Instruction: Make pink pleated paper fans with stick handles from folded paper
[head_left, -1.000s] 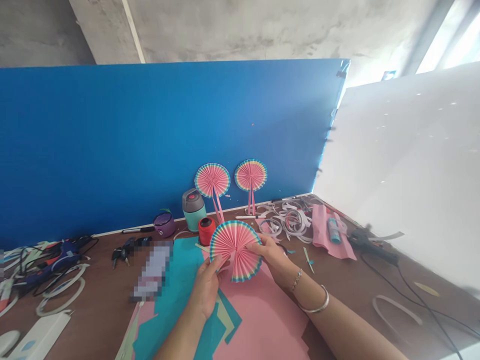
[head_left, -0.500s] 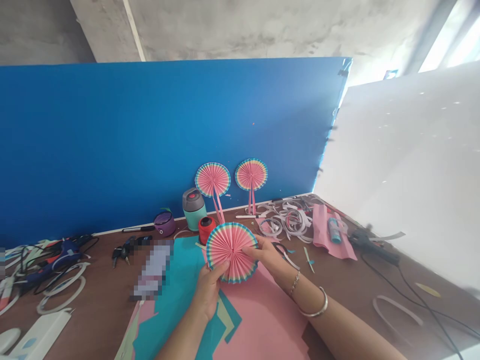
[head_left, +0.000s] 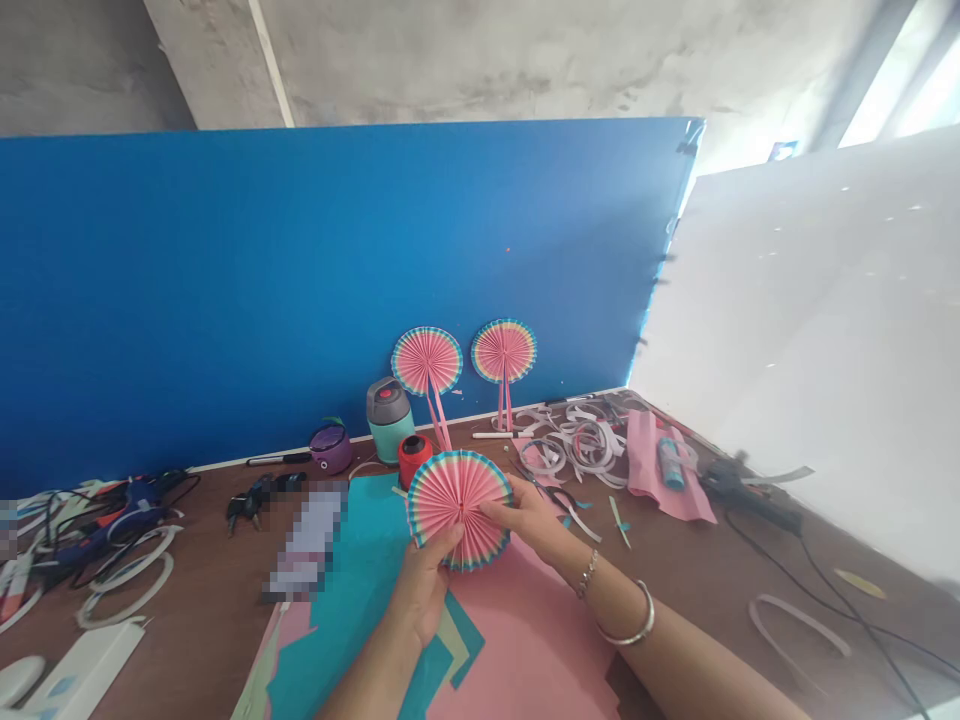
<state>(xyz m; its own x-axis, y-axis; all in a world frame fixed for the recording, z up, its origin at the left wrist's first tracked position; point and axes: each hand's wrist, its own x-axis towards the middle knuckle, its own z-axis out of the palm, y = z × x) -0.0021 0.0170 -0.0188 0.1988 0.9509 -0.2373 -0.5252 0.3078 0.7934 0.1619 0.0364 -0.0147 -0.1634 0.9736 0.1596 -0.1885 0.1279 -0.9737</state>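
Observation:
A round pleated paper fan point(head_left: 457, 485), pink with a yellow and teal edge, is held up between both hands over the table. My left hand point(head_left: 427, 580) grips its lower left part, the thumb pressed on the pleats near the centre. My right hand point(head_left: 529, 520) pinches the right edge, its thumb lying on the front and its other fingers behind, mostly hidden. Below the fan lie sheets of pink paper point(head_left: 525, 640) and teal paper point(head_left: 330, 600). Two similar fans on pink strips, one on the left point(head_left: 427, 360) and one on the right point(head_left: 504, 350), lean against the blue panel.
A teal bottle point(head_left: 391, 430), a red container point(head_left: 415, 460) and a purple pot point(head_left: 330, 447) stand at the back. White paper strips point(head_left: 592, 445) are heaped at the back right, near scissors point(head_left: 555, 492). A blue glue gun point(head_left: 139, 510), cables and keys point(head_left: 247, 505) lie left.
The fan has shifted slightly left and down, and my left thumb has moved a little along the pleats. Both hands still hold it.

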